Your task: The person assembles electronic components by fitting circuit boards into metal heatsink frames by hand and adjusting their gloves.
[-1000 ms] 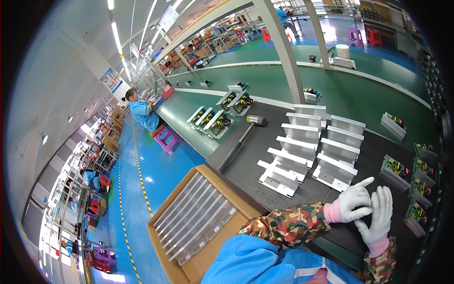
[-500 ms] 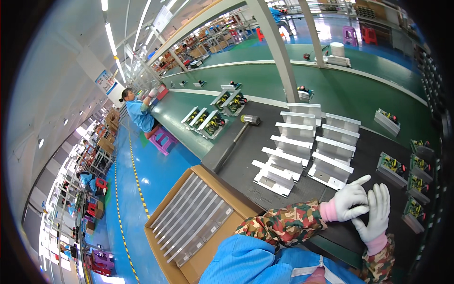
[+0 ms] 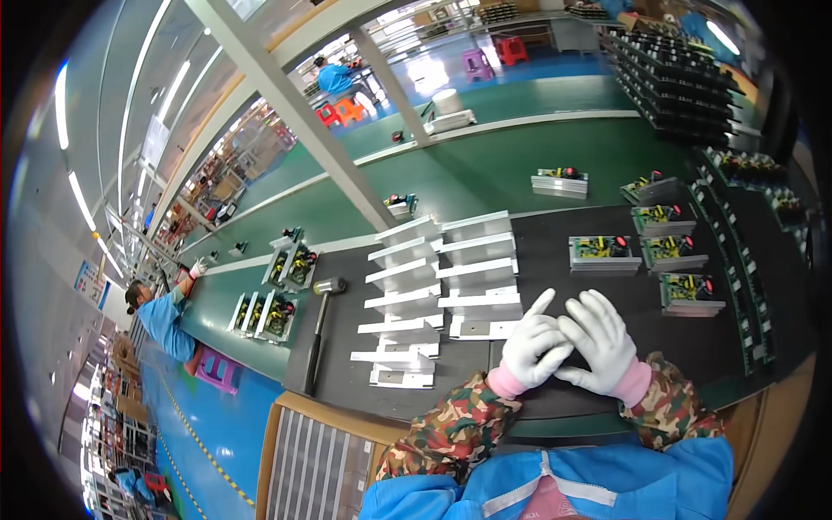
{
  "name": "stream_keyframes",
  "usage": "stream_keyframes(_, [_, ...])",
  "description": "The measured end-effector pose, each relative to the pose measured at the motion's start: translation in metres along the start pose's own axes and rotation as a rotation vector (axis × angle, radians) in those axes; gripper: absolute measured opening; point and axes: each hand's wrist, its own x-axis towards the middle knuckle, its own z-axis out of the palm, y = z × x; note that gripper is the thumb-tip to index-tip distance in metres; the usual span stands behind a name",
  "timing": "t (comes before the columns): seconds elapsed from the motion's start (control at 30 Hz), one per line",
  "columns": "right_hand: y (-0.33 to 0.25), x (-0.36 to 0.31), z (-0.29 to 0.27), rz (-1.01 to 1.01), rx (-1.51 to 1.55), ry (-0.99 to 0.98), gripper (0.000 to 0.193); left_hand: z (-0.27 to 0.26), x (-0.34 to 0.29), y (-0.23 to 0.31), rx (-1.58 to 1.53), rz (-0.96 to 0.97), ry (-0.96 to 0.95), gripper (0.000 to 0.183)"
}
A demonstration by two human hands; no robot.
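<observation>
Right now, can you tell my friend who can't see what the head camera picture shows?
A person's white-gloved left hand and right hand rest together, empty, on a black mat. Beyond them lie two rows of white metal brackets, a mallet to the left and green circuit boards to the right.

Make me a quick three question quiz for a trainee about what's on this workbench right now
1. True or false: the left hand and the right hand touch each other over the black mat.
2. Which tool lies on the mat to the person's left of the white metal brackets? A) a mallet B) a drill C) a pair of scissors
3. Fill in: both hands wear ____ gloves.

Key:
1. True; neither hand holds anything.
2. A, the mallet.
3. White.
</observation>
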Motion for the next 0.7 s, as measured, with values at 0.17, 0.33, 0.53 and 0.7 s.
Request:
stream_keyframes(0.17, [0.002,-0.004,-0.003,-0.022,0.011,0.024,0.069,-0.009,0.010,0.018,0.157,0.010,0.107,0.012])
stream_keyframes(0.33, [0.003,-0.008,-0.002,0.038,0.005,0.061,0.069,-0.041,0.024,0.034,0.486,-0.151,0.214,0.022])
stream_keyframes(0.53, [0.003,-0.010,0.001,0.068,-0.020,0.105,0.068,-0.085,0.024,0.031,0.915,-0.234,-0.053,0.029])
stream_keyframes(0.7, [0.002,-0.012,0.003,0.089,-0.037,0.107,0.068,-0.083,0.016,0.014,1.125,-0.253,-0.314,0.032])
